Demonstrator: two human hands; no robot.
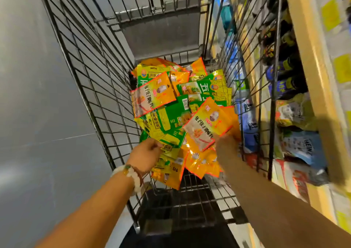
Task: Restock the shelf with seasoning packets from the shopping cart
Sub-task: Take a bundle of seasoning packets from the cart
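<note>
Cart [98, 73] holds packets [163, 112]; right fingers [227, 140] (blurred) pinch one [207, 126].

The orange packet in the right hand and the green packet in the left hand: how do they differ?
The orange packet is raised above the pile, face showing; the green packet lies low on the pile. The right hand is blurred, the left hand sharp. Both packets are glossy, inside the cart.

Grey floor [38, 95] to your left, dark sauce bottles [284, 80] on your right, blue Heinz pouches [302, 149] below them, beaded bracelet [131, 173] on your wrist
</note>
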